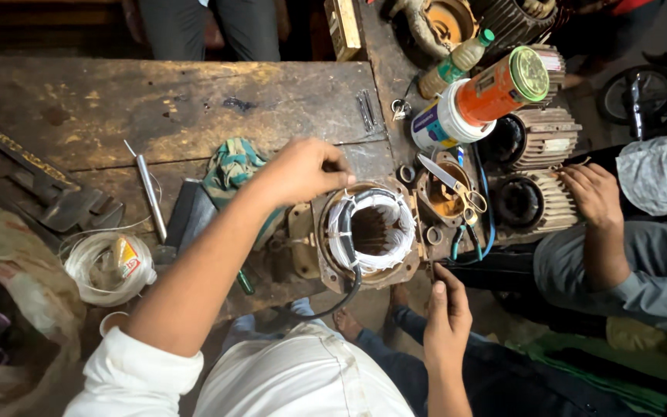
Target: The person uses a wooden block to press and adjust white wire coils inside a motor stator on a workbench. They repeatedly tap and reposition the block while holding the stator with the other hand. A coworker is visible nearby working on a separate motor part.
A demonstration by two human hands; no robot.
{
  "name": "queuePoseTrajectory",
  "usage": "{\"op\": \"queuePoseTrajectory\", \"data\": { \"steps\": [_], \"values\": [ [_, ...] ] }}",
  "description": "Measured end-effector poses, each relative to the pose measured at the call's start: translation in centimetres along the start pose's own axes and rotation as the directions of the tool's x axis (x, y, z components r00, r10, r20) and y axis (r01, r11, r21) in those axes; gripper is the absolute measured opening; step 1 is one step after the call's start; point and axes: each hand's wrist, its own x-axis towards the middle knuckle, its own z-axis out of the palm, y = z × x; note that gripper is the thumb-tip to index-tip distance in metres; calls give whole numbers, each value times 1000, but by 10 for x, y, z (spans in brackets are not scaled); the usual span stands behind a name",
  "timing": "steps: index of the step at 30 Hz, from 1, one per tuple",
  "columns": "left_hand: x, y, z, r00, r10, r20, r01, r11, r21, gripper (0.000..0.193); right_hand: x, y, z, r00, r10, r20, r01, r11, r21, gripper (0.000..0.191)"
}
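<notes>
A rusty motor stator point(326, 266) with white-wrapped windings point(395, 247) lies bore-up at the bench's front edge. A black cable point(347, 297) hangs from it. My left hand point(299, 171) reaches in from the lower left, its fingers pinched at the stator's upper-left rim. What is between the fingertips is hidden. My right hand point(447, 313) comes up from below, and its straight fingers touch the housing's lower-right corner.
Scissors point(453, 184) lie on a round part to the right of the stator. Behind stand cans point(496, 91), a bottle point(457, 60) and finned motor housings point(538, 202). Another person's hand point(592, 193) rests on one housing. A wire coil point(106, 266), a metal rod point(148, 193) and a cloth point(229, 166) lie at left.
</notes>
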Motion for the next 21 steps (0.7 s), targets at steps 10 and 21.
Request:
{"op": "queuePoseTrajectory", "data": {
  "steps": [10,21],
  "values": [
    [11,4,15,959,281,-37,-246,892,378,29,3,-10,-4,966,-243,91,258,931,-257,29],
    [-83,-21,35,876,-39,-481,-89,967,-240,35,-45,-111,6,778,-533,333,627,635,-451,29]
  ]
}}
